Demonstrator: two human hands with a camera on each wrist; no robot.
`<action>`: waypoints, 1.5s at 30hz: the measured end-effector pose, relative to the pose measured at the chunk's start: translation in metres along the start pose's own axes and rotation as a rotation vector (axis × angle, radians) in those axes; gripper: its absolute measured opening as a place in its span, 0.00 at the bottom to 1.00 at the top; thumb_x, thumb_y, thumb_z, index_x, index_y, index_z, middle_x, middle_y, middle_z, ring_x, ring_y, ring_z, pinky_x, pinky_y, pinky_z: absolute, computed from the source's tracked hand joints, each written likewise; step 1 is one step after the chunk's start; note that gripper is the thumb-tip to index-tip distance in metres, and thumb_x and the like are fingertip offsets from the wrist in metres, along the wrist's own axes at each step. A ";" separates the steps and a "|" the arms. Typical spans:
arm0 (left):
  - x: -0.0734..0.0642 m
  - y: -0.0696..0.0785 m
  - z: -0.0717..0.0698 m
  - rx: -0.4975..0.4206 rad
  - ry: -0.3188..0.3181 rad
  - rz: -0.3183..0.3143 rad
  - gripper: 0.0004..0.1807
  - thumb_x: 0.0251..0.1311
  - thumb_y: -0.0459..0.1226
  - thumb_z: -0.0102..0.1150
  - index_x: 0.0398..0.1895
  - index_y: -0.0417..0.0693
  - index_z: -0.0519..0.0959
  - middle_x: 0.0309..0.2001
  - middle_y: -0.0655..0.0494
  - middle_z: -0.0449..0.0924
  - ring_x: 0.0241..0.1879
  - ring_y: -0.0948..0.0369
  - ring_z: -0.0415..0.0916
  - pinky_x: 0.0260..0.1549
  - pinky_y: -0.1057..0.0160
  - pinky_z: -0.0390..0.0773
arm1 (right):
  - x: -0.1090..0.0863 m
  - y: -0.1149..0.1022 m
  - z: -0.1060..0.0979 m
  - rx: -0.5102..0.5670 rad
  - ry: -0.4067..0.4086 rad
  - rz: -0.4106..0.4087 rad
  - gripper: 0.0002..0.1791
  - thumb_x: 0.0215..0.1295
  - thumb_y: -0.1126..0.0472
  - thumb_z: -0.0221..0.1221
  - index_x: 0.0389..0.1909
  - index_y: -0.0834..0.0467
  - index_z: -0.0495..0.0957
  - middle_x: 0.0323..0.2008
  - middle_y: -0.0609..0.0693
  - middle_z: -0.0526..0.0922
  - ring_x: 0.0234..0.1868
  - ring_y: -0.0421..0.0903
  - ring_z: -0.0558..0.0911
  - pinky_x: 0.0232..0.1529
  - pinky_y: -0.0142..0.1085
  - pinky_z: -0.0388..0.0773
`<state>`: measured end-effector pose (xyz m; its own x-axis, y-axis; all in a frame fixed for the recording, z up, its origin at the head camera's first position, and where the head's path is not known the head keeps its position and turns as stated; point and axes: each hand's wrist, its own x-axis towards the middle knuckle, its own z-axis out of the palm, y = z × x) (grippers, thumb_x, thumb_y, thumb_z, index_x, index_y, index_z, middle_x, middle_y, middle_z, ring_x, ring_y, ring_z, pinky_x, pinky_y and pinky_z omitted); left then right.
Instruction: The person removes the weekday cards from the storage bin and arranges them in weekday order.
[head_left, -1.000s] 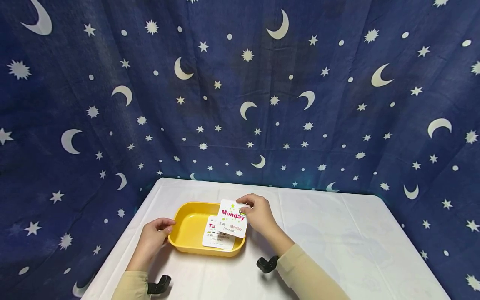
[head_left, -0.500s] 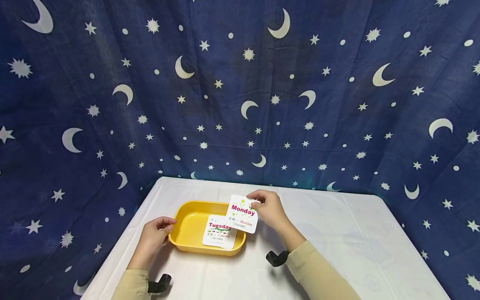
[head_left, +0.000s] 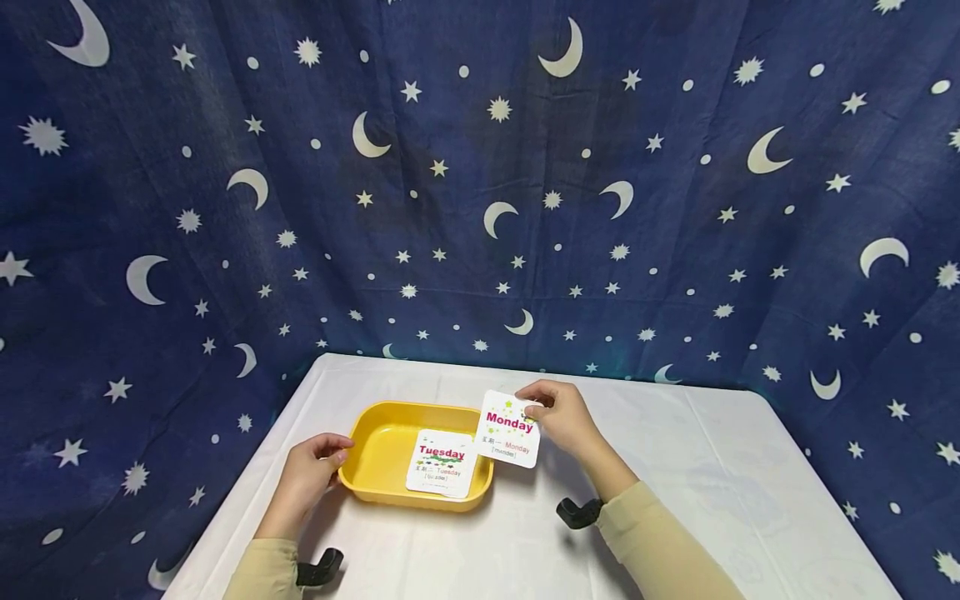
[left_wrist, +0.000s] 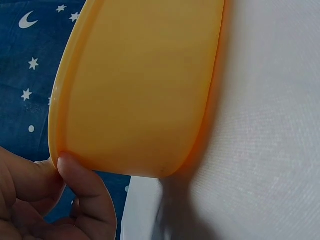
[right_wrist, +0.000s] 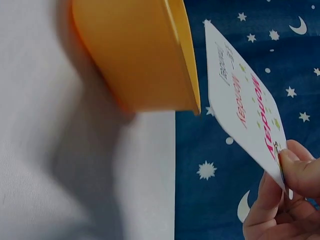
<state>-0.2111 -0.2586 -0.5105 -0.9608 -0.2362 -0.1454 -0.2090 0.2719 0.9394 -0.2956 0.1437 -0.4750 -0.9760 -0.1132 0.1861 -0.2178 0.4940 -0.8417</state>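
A white flashcard [head_left: 508, 429] printed "Monday" is pinched at its upper right corner between the thumb and fingers of my right hand [head_left: 564, 414]. In the head view it overlaps the right end of a yellow tray [head_left: 367, 482]; the right wrist view shows the card [right_wrist: 245, 100] tilted, beside the tray's outer wall [right_wrist: 135, 60]. Inside the tray, toward its right end, lies a "Tuesday" flashcard [head_left: 441, 464], face up. My left hand [head_left: 309, 475] pinches the tray's left rim between thumb and finger, as the left wrist view shows at the tray's corner [left_wrist: 125, 165].
The tray stands on a white-covered table [head_left: 660, 467], left of its middle. A dark blue curtain [head_left: 480, 167] with moons and stars hangs behind and at both sides. Black wrist mounts [head_left: 321, 568] stick out from both sleeves, low over the cloth.
My right hand has carried the Monday card to the right, off the Tuesday card, which now shows whole. The left hand and tray have stayed in place.
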 end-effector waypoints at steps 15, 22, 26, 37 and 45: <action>0.001 -0.001 0.000 0.016 0.001 0.006 0.11 0.76 0.27 0.56 0.55 0.30 0.82 0.44 0.42 0.82 0.30 0.59 0.74 0.27 0.65 0.79 | 0.002 0.033 -0.026 0.048 -0.079 0.044 0.13 0.66 0.73 0.69 0.47 0.55 0.91 0.45 0.52 0.91 0.42 0.45 0.82 0.42 0.31 0.80; 0.000 0.000 -0.002 0.006 0.001 -0.004 0.11 0.76 0.27 0.56 0.55 0.29 0.82 0.43 0.45 0.81 0.31 0.59 0.74 0.28 0.65 0.79 | 0.007 0.043 -0.026 0.062 -0.099 0.042 0.13 0.64 0.74 0.69 0.45 0.58 0.91 0.44 0.54 0.92 0.41 0.46 0.82 0.43 0.33 0.79; 0.000 0.000 -0.002 0.005 0.002 -0.001 0.11 0.76 0.26 0.56 0.56 0.29 0.82 0.42 0.45 0.81 0.31 0.59 0.74 0.28 0.65 0.79 | 0.011 0.052 -0.021 0.033 -0.111 0.040 0.13 0.64 0.74 0.69 0.45 0.57 0.91 0.44 0.53 0.92 0.43 0.45 0.83 0.47 0.34 0.78; 0.000 -0.002 0.001 -0.002 0.004 -0.005 0.11 0.75 0.25 0.55 0.55 0.29 0.82 0.41 0.44 0.81 0.30 0.59 0.73 0.27 0.65 0.78 | 0.024 0.072 -0.009 -0.032 -0.124 0.087 0.13 0.62 0.75 0.69 0.43 0.58 0.92 0.45 0.53 0.92 0.47 0.47 0.82 0.51 0.39 0.76; 0.001 -0.002 0.001 -0.012 0.006 -0.012 0.11 0.76 0.26 0.56 0.55 0.30 0.82 0.41 0.46 0.81 0.31 0.59 0.73 0.27 0.65 0.79 | 0.030 0.075 0.000 -0.072 -0.125 0.129 0.12 0.62 0.74 0.70 0.41 0.57 0.92 0.44 0.52 0.91 0.46 0.48 0.80 0.51 0.42 0.74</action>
<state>-0.2116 -0.2588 -0.5127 -0.9571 -0.2451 -0.1546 -0.2181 0.2579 0.9412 -0.3413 0.1769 -0.5326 -0.9887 -0.1493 0.0110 -0.0953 0.5713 -0.8152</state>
